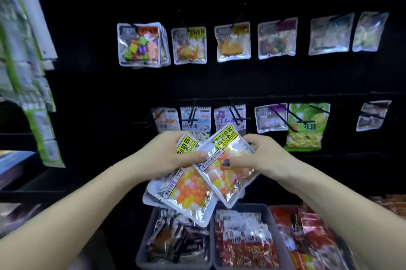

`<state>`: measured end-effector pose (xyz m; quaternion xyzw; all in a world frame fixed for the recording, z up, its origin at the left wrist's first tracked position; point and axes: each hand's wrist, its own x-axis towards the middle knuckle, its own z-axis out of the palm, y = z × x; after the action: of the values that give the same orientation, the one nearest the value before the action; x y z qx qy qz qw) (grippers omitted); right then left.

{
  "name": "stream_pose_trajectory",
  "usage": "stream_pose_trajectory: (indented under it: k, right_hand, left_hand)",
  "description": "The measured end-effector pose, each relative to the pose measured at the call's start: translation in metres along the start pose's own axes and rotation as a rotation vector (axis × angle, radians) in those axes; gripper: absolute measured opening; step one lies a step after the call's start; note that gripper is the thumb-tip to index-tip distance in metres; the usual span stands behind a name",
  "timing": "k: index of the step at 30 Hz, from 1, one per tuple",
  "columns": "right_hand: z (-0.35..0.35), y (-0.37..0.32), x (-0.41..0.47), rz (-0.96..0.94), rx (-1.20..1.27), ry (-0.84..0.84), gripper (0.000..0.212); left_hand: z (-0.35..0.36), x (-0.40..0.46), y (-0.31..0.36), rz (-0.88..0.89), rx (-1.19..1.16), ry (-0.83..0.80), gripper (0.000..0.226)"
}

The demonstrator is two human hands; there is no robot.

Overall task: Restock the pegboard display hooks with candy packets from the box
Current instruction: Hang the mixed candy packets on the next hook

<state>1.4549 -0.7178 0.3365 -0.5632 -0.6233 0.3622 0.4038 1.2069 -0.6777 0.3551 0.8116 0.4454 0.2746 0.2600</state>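
I hold a bunch of silver candy packets with yellow labels and orange, yellow and white sweets. My left hand (169,155) grips the lower stack of packets (186,195) near its top. My right hand (261,157) pinches the top packet (224,173), which lies tilted across the stack. Both hands are in front of the black pegboard (241,81). A matching packet (189,47) hangs on an upper-row hook, second from the left. No box shows in this view.
Two rows of hooks carry other sweets: a multicolour packet (141,44) at upper left, a green bag (307,127) at lower right. Grey bins (211,236) of snack packets stand below my hands. Green-edged packets (37,116) hang at the left.
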Motion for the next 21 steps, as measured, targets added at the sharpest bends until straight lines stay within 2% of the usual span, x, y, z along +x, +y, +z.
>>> stream_pose_trajectory:
  k: [2,6,11,13,14,17,19,21]
  right_hand:
    - [-0.005,-0.016,0.009,-0.048,0.039,0.070,0.031]
    - [-0.014,-0.049,0.030,-0.097,0.143,0.230,0.021]
    - [-0.011,-0.107,0.060,-0.192,0.223,0.205,0.021]
    - [-0.007,-0.133,0.077,-0.228,0.284,0.218,0.045]
    - [-0.003,-0.145,0.084,-0.251,0.287,0.235,0.050]
    - [0.006,-0.170,0.112,-0.312,0.316,0.235,0.014]
    - [0.011,-0.183,0.129,-0.300,0.320,0.290,0.011]
    - [0.014,-0.190,0.143,-0.284,0.335,0.338,0.020]
  left_hand:
    - [-0.019,0.004,0.001,0.005,-0.008,0.033,0.056]
    - [-0.050,0.011,0.000,0.043,0.054,0.158,0.040]
    - [-0.092,0.025,0.000,0.009,-0.007,0.326,0.033]
    - [-0.107,0.033,-0.001,-0.012,-0.051,0.365,0.032]
    - [-0.113,0.037,-0.001,-0.023,-0.070,0.381,0.031]
    - [-0.127,0.048,-0.005,-0.039,-0.090,0.434,0.040]
    - [-0.132,0.054,-0.006,-0.041,-0.103,0.472,0.052]
    - [-0.133,0.059,-0.007,-0.041,-0.099,0.494,0.047]
